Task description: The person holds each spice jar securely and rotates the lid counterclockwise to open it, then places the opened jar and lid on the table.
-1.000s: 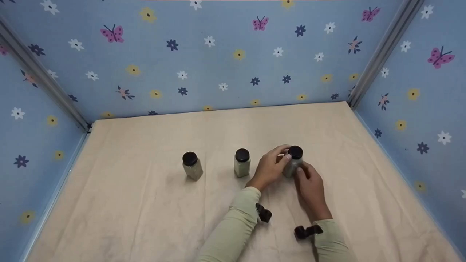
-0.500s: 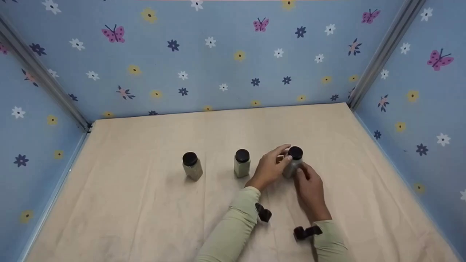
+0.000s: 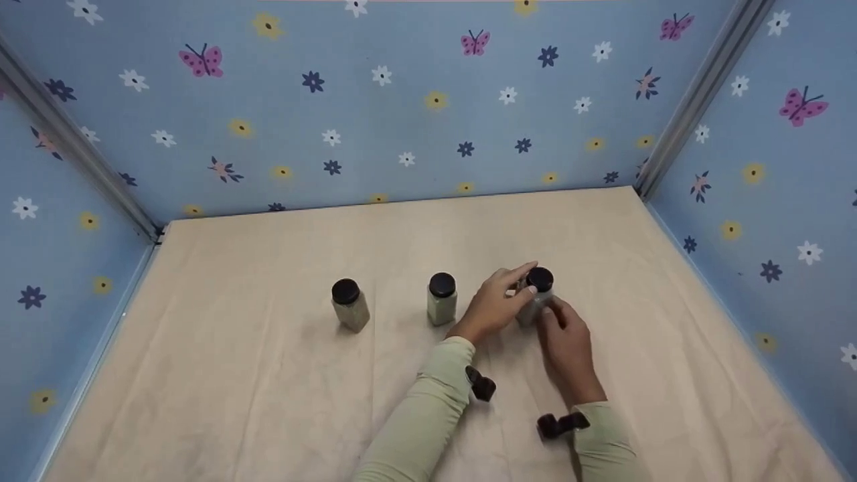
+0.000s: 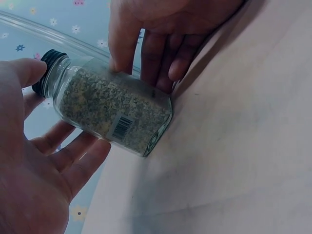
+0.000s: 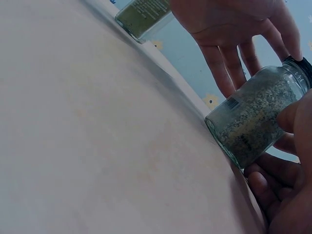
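Note:
Three glass jars of greenish granules with black lids stand in a row on the beige cloth. Both hands are at the rightmost jar [image 3: 539, 280] [image 4: 112, 109] [image 5: 253, 117], which stands on its base. My right hand [image 3: 568, 338] [image 5: 287, 195] grips the jar's body from the near right, with its thumb on the glass and its fingers curled behind. My left hand [image 3: 495, 304] [image 4: 34, 170] cups the jar from the left. Its thumb lies by the lid and its fingers are spread fairly straight beside the glass.
The middle jar [image 3: 442, 299] [image 5: 144, 12] stands just left of my left hand, and the left jar [image 3: 349, 304] farther left. Blue flowered walls [image 3: 402, 120] close in the cloth [image 3: 268, 402] at the back and on both sides.

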`<state>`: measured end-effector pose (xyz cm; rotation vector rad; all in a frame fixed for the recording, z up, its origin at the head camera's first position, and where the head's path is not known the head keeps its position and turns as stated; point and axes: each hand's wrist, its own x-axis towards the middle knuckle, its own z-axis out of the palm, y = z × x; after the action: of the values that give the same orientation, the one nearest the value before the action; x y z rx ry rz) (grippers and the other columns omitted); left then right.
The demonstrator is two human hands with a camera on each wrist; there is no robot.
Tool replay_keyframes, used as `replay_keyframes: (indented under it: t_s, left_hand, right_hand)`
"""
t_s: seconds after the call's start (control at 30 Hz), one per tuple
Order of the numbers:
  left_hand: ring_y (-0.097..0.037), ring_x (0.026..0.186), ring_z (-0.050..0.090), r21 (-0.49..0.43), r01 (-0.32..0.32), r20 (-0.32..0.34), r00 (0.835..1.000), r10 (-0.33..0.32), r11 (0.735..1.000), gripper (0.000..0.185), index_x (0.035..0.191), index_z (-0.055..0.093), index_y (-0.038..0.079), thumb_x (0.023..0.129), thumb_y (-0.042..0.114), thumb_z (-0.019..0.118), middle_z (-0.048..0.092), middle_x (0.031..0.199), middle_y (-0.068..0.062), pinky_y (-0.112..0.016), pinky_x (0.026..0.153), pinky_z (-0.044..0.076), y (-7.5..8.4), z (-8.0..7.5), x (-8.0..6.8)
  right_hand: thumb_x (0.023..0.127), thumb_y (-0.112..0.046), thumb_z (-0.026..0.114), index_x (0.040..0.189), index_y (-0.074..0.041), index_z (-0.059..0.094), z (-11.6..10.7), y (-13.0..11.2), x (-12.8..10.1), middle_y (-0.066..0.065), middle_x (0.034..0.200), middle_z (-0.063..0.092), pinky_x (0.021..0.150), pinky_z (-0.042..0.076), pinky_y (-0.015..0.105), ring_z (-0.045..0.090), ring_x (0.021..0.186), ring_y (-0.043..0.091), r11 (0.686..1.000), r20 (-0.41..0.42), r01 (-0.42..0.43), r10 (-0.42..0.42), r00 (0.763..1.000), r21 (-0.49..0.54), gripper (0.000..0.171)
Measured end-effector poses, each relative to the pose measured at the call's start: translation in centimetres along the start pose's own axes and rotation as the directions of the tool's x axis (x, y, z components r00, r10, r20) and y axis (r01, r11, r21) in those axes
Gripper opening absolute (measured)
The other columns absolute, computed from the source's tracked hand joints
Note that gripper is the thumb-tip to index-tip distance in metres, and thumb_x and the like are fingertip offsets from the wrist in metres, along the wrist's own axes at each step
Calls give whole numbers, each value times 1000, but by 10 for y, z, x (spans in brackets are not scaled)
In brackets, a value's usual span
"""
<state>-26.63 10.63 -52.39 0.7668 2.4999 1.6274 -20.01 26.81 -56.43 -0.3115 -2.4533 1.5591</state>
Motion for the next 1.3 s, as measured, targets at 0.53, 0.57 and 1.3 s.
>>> replay_keyframes:
  t_s: [0.53,0.57,1.3]
  left_hand:
    - [-13,113,61,-43,-1,-25,1000,0,999,48,146,54,28,100,39,62,60,129,4,-27,93,50,-1,0,-3]
    - [-13,113,61,-42,-3,-25,1000,2,999,48,146,54,27,100,38,62,60,129,4,-27,93,50,-1,0,-3]
    - [-14,116,62,-120,0,-20,1000,-2,993,43,145,55,21,103,32,57,61,134,0,-27,96,48,-3,1,-2]
  right_hand:
    - [106,-33,48,145,-11,53,1,-1,-1,9,141,56,107,41,44,50,132,23,1000,8,18,-18,1000,-4,45]
    - [106,-33,49,144,-11,53,1,-1,0,8,141,57,107,42,44,50,132,22,1000,8,19,-19,1000,-3,45]
    - [106,-30,47,147,-11,51,0,-2,0,9,145,53,111,37,45,46,137,23,1000,10,-10,10,1000,-11,45]
